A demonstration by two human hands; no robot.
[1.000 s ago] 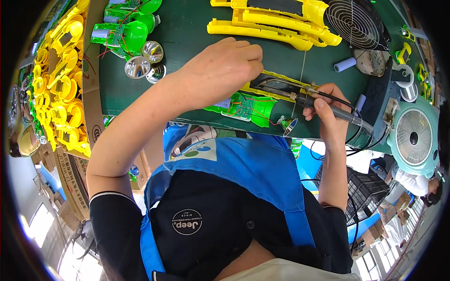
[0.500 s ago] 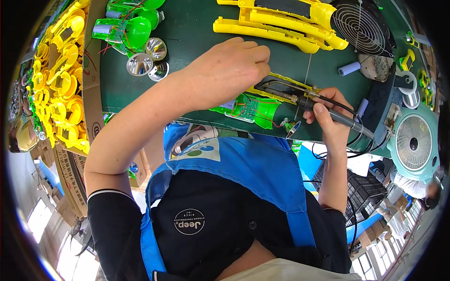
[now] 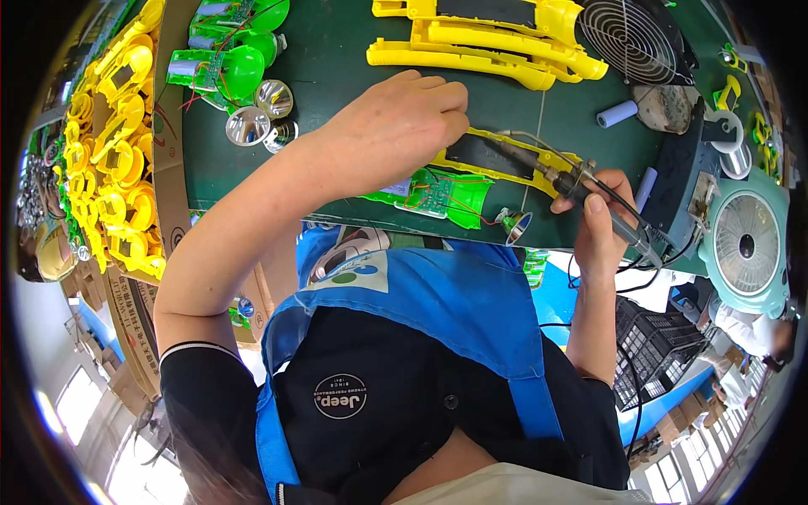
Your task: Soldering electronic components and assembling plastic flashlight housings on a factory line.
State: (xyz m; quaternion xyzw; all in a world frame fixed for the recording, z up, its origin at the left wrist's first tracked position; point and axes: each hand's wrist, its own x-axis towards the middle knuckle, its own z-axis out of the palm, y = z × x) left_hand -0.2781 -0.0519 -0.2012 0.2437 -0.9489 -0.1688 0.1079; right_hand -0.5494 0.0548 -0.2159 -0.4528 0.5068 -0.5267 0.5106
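Observation:
My left hand (image 3: 412, 122) is closed over the left end of a yellow plastic flashlight shell (image 3: 551, 183) with a dark panel inside; its fingertips are hidden. In my right hand (image 3: 599, 220) is a soldering iron (image 3: 566, 182) with a thin bent metal tube alongside it, slanting up-left over the shell. Nearer the bench's front edge lies a green half-shell (image 3: 467, 195) holding a circuit board (image 3: 429, 198) and red wires. A small reflector (image 3: 515, 225) lies at its right end.
Yellow shells (image 3: 488, 55) lie at the back, beside a round fan guard (image 3: 629, 40). Green shells (image 3: 240, 76) and reflectors (image 3: 248, 126) are at left, near a carton of yellow parts (image 3: 118, 160). Blue cylindrical cells (image 3: 617, 114) and a pale green fan (image 3: 745, 244) are at right.
The soldering iron has drawn back to the right, away from my left hand, and its tip end has tilted upward. My left hand stays at the shell. The whole view has shifted slightly.

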